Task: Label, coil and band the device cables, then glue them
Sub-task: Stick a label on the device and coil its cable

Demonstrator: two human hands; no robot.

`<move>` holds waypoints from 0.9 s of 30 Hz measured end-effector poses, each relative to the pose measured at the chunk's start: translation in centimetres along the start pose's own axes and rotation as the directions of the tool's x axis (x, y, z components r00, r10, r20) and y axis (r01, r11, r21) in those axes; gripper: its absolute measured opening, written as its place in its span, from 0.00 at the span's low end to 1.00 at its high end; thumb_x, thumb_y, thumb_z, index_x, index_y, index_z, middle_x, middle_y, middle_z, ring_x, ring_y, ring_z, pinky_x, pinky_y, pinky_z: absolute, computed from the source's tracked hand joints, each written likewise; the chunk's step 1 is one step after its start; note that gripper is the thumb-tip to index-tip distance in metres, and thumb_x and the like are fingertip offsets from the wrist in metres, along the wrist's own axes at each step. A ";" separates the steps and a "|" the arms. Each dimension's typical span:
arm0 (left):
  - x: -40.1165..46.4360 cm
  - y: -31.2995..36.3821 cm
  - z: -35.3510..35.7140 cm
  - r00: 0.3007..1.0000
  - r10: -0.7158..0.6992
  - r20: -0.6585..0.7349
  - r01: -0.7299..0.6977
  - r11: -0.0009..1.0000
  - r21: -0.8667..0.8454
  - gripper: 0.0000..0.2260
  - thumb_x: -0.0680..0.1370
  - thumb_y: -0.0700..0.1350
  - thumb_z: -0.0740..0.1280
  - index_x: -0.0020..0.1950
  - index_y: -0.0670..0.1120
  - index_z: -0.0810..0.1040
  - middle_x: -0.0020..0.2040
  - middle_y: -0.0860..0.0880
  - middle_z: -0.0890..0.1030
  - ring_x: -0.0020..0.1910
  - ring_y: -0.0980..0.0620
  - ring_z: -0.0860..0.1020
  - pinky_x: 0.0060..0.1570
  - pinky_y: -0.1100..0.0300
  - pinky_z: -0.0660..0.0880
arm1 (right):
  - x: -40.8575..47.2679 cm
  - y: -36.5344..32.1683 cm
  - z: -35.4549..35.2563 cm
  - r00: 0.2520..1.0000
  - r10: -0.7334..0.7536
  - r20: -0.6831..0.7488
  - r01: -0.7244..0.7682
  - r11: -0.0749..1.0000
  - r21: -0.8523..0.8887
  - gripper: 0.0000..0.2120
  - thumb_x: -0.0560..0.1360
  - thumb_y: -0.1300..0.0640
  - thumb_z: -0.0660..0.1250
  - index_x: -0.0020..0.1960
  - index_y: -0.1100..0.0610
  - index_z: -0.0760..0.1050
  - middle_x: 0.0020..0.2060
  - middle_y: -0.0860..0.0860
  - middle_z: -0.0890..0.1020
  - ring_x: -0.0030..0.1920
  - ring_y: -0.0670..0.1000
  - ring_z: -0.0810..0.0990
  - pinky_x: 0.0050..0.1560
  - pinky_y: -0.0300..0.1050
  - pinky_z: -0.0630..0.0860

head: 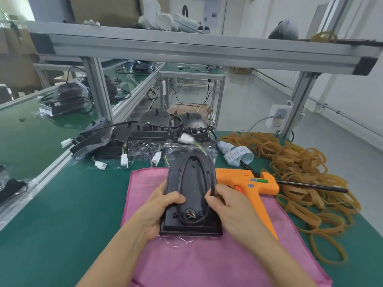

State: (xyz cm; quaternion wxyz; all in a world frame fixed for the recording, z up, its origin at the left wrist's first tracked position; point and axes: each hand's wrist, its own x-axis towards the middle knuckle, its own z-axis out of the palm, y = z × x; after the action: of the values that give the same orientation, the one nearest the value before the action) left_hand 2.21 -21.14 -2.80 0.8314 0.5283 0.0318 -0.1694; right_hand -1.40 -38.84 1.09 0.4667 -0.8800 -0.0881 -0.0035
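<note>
Black device housing (191,195) held back-side up over the pink cloth (186,262), its cable (180,179) looped in an oval on the back. Left hand (157,212) grips the housing's left edge, thumb curled onto the back. Right hand (230,206) pinches the cable at the right rim between thumb and fingers. White connector (186,139) sits past the far end, probably this cable's, blurred. Orange glue gun (248,185) lies just right, partly on the cloth. Rubber bands (306,172) heaped further right; label strip (236,153) near them. More housings (153,125) behind on the green bench (62,204).
</note>
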 end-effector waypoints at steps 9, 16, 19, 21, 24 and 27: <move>-0.4 -0.6 0.3 0.996 0.057 -0.063 -0.042 0.975 0.217 0.19 0.68 0.40 0.71 0.58 0.41 0.76 0.50 0.40 0.84 0.43 0.46 0.84 0.40 0.56 0.80 | 1.1 1.6 0.2 0.996 0.071 -0.052 -0.069 0.997 0.042 0.03 0.74 0.61 0.68 0.48 0.57 0.77 0.34 0.49 0.79 0.34 0.45 0.74 0.44 0.49 0.75; -3.7 -1.0 -0.6 0.786 0.617 0.043 -0.410 0.467 0.783 0.11 0.70 0.48 0.74 0.51 0.54 0.80 0.53 0.59 0.78 0.58 0.59 0.74 0.61 0.65 0.68 | 1.2 1.9 0.7 0.993 0.113 -0.043 -0.105 0.982 0.158 0.02 0.74 0.63 0.67 0.47 0.60 0.76 0.35 0.52 0.79 0.36 0.48 0.74 0.43 0.53 0.75; -5.6 -2.1 -0.7 0.746 0.628 0.224 -0.548 0.386 0.742 0.07 0.69 0.52 0.70 0.45 0.54 0.84 0.50 0.57 0.80 0.54 0.56 0.77 0.56 0.68 0.70 | 1.1 2.2 0.8 0.990 0.143 -0.014 -0.135 0.959 0.250 0.03 0.75 0.63 0.66 0.48 0.59 0.76 0.39 0.55 0.79 0.40 0.50 0.76 0.50 0.56 0.76; -5.7 -2.2 -0.9 0.667 0.682 0.299 -0.584 0.230 0.779 0.08 0.72 0.50 0.69 0.44 0.47 0.85 0.47 0.55 0.80 0.51 0.56 0.77 0.53 0.61 0.73 | 1.0 2.4 0.7 0.990 0.142 0.011 -0.138 0.944 0.298 0.04 0.75 0.63 0.66 0.48 0.57 0.76 0.41 0.55 0.80 0.42 0.50 0.76 0.53 0.56 0.75; -4.9 -2.1 -0.5 0.562 0.706 0.431 -0.578 -0.038 0.815 0.09 0.72 0.48 0.69 0.39 0.43 0.81 0.43 0.53 0.79 0.46 0.56 0.75 0.47 0.56 0.72 | 0.7 2.6 0.2 0.989 0.115 0.091 -0.142 0.912 0.384 0.05 0.75 0.64 0.66 0.48 0.55 0.77 0.40 0.54 0.80 0.43 0.50 0.77 0.52 0.53 0.75; -4.3 -2.5 -0.5 0.457 0.703 0.545 -0.546 -0.262 0.796 0.09 0.74 0.46 0.68 0.36 0.43 0.80 0.41 0.51 0.80 0.42 0.55 0.74 0.43 0.60 0.71 | 0.7 2.9 -0.1 0.989 0.090 0.119 -0.130 0.913 0.388 0.05 0.75 0.63 0.68 0.48 0.55 0.78 0.38 0.52 0.80 0.41 0.49 0.77 0.50 0.47 0.74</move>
State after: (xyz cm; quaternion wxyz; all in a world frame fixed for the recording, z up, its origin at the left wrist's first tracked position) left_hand -2.60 -20.61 -4.16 0.2691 0.8479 -0.3019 0.3428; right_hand -0.26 -40.40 -1.15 0.6289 -0.7706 -0.0601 0.0840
